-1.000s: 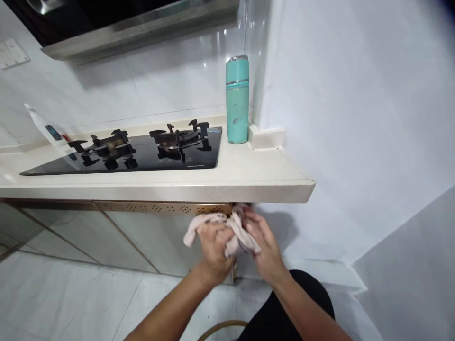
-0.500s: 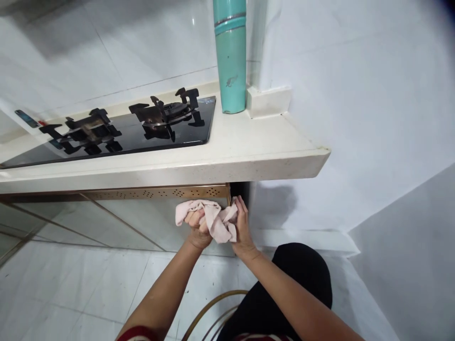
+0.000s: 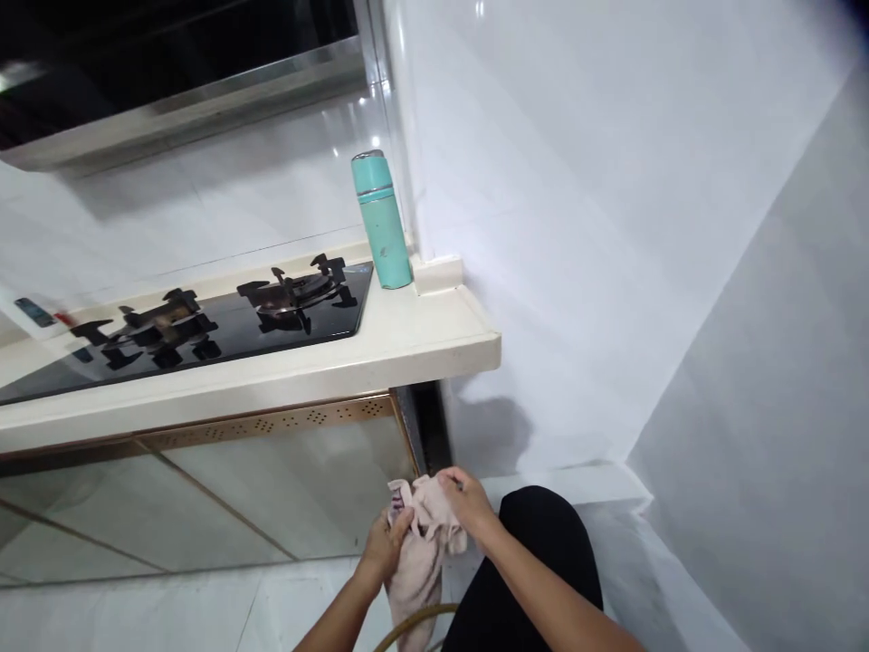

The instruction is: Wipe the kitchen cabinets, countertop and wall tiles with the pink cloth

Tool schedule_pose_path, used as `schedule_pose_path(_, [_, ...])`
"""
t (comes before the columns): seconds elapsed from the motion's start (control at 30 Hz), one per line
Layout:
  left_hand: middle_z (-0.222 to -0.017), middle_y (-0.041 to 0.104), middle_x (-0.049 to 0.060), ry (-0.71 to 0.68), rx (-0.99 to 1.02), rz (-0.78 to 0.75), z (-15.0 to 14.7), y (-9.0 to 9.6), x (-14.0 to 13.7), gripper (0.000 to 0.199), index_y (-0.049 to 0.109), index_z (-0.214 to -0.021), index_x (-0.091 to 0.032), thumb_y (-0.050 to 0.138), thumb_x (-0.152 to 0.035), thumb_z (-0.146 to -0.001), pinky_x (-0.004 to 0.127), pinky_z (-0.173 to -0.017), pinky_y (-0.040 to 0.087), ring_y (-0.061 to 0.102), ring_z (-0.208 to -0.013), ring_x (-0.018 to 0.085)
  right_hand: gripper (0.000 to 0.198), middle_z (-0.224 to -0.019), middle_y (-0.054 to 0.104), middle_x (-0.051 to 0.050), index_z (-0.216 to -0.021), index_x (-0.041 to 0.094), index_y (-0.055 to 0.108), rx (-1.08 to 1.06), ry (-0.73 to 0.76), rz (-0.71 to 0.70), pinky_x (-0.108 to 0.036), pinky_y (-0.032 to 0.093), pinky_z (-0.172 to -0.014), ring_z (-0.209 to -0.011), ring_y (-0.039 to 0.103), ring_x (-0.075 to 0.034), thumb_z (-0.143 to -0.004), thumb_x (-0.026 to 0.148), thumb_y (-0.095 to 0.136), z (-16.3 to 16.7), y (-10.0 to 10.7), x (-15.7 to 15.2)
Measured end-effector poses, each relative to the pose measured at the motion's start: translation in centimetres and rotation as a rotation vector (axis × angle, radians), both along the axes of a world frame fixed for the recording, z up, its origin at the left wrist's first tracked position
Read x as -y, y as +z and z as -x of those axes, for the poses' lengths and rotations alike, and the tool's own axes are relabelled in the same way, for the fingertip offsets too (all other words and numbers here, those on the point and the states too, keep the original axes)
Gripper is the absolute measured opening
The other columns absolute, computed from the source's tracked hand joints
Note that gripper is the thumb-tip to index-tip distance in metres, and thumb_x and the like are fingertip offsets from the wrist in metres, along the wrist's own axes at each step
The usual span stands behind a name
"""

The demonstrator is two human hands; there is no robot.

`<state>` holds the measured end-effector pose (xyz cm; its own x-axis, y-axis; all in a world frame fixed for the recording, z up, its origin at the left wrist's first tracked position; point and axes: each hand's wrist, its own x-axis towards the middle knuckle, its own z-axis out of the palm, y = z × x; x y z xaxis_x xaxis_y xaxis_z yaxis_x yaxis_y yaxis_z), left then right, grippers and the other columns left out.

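We see the pink cloth [image 3: 415,578] below the right end of the desk [image 3: 434,326]. The fingers of the left hand [image 3: 382,547] and of the right hand [image 3: 470,504] both grip its upper part. As we judge, the cloth is already gathered at the top, but its lower part hangs loose; how much work is left, we cannot tell.

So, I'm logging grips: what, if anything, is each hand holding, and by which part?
A pink cloth: the left hand grips its bunched upper part at the left, the right hand at the right; a length hangs below.
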<state>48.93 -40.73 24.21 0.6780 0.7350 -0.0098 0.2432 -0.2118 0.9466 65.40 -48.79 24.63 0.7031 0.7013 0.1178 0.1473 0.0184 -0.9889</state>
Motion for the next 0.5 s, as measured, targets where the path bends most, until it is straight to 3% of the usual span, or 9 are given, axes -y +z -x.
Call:
schedule_pose_path(0.07, [-0.11, 0.075, 0.013, -0.057, 0.102, 0.235, -0.6, 3.0, 0.3, 0.066, 0.068, -0.116, -0.016, 0.061, -0.072, -0.08, 0.041, -0.098, 0.051, 0.068, -0.108, 0.03, 0.057, -0.102, 0.071, -0.009, -0.111, 0.02, 0.063, -0.126, -0.023, -0.052, -0.039, 0.058, -0.079, -0.09, 0.069, -0.024, -0.084, 0.068, 0.048, -0.5, 1.7, 0.4])
schedule_pose_path(0.13, [-0.118, 0.073, 0.013, -0.082, 0.231, 0.488, -1.5, 6.3, 0.9, 0.07, 0.065, -0.125, -0.017, 0.076, -0.063, -0.073, 0.042, -0.104, 0.047, 0.066, -0.114, 0.03, 0.067, -0.126, 0.065, -0.011, -0.135, 0.024, 0.048, -0.311, 0.048, -0.134, -0.041, 0.058, -0.087, -0.104, 0.068, -0.023, -0.087, 0.071, 0.047, -0.4, 3.3, 1.5])
schedule_pose_path(0.2, [-0.122, 0.071, 0.013, -0.062, 0.332, 0.641, -2.6, 8.8, 1.8, 0.073, 0.063, -0.128, -0.018, 0.084, -0.056, -0.068, 0.042, -0.107, 0.045, 0.064, -0.118, 0.029, 0.076, -0.142, 0.055, -0.012, -0.144, 0.027, 0.037, -0.452, 0.192, -0.223, -0.044, 0.054, -0.1, -0.121, 0.063, -0.023, -0.084, 0.068, 0.061, 0.5, 4.2, 3.1])
schedule_pose_path(0.27, [-0.123, 0.07, 0.013, -0.047, 0.379, 0.72, -3.5, 10.2, 2.8, 0.071, 0.064, -0.125, -0.019, 0.085, -0.053, -0.067, 0.041, -0.108, 0.045, 0.063, -0.119, 0.028, 0.08, -0.148, 0.052, -0.011, -0.144, 0.028, 0.038, -0.53, 0.299, -0.279, -0.044, 0.048, -0.109, -0.131, 0.056, -0.023, -0.079, 0.059, 0.075, 1.9, 4.4, 4.8])
schedule_pose_path(0.33, [-0.124, 0.07, 0.012, -0.114, 0.357, 0.754, -4.0, 10.6, 3.8, 0.068, 0.065, -0.124, -0.018, 0.085, -0.052, -0.068, 0.039, -0.107, 0.046, 0.063, -0.118, 0.028, 0.078, -0.143, 0.056, -0.012, -0.143, 0.027, 0.042, -0.64, 0.351, -0.276, -0.045, 0.047, -0.11, -0.13, 0.057, -0.024, -0.079, 0.052, 0.078, 3.3, 4.0, 5.9])
schedule_pose_path(0.4, [-0.124, 0.068, 0.012, -0.222, 0.295, 0.678, -3.8, 10.7, 4.3, 0.066, 0.064, -0.126, -0.018, 0.084, -0.049, -0.071, 0.037, -0.104, 0.047, 0.063, -0.116, 0.026, 0.076, -0.134, 0.062, -0.013, -0.143, 0.025, 0.043, -0.756, 0.344, -0.235, -0.046, 0.052, -0.103, -0.121, 0.064, -0.027, -0.08, 0.049, 0.077, 3.9, 3.7, 6.0])
schedule_pose_path(0.5, [-0.119, 0.066, 0.009, -0.189, 0.24, 0.442, -2.3, 11.6, 3.7, 0.067, 0.059, -0.131, -0.021, 0.082, -0.048, -0.075, 0.028, -0.081, 0.054, 0.065, -0.095, 0.019, 0.084, -0.129, 0.065, -0.014, -0.144, 0.022, 0.041, -0.711, 0.146, -0.204, -0.048, 0.057, -0.095, -0.114, 0.067, -0.03, -0.073, 0.046, 0.08, 2.8, 5.5, 4.0])
